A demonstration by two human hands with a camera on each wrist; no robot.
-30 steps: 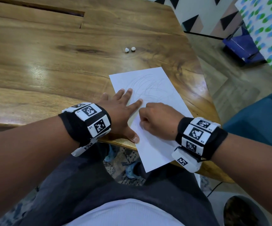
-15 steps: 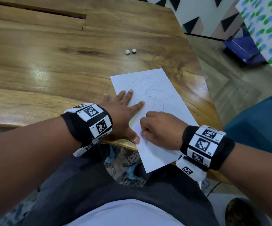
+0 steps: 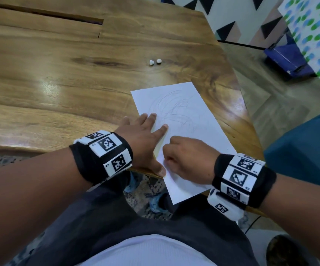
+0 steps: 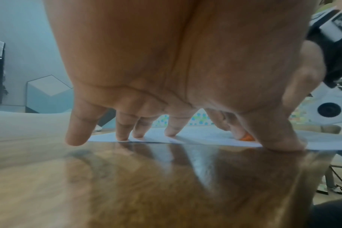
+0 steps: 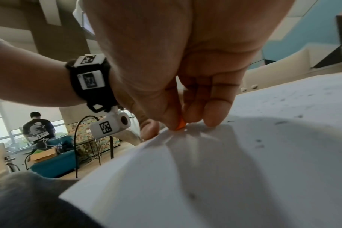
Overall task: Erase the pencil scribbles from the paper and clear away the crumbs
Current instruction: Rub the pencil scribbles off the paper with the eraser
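Left hand (image 3: 143, 139) flat on paper (image 3: 193, 120), right hand (image 3: 186, 158) pinching eraser (image 5: 181, 125); overhanging sheet risks creasing under hard rubbing.

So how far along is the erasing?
Early. Near end of the white paper sheet looks clean; grey pencil scribbles remain beyond. Right hand rubs a small orange eraser while left hand presses the sheet flat. Dark crumbs await clearing.

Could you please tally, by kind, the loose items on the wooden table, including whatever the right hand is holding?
Paper sheet: 1, with pencil scribbles
Orange eraser: 1, pinched in the right hand against the paper
Small white lumps: 2, side by side beyond the paper
Total: 4
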